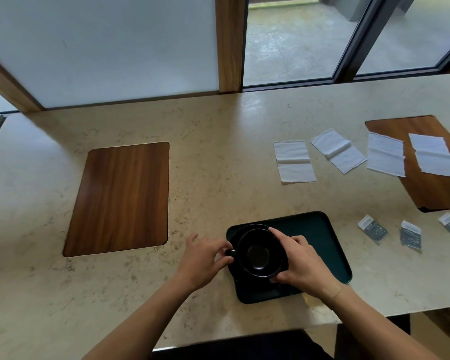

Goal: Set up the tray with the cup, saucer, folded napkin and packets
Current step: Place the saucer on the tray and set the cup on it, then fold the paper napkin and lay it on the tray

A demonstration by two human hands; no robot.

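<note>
A dark green tray (320, 229) lies on the stone counter near its front edge. On the tray's left part sits a black saucer (235, 272) with an empty black cup (260, 253) upright on it, handle pointing left. My left hand (205, 258) pinches the cup's handle. My right hand (302, 263) wraps the cup's right side, fingers on the rim. Several white napkins (294, 162) lie unfolded in a row beyond the tray to the right. Three dark packets (373, 231) lie right of the tray.
A wooden inlay (120, 198) is set into the counter (213, 157) to the left, another (431, 188) at the right under two napkins. A frosted panel and window run along the back. The counter's front edge steps back at the right.
</note>
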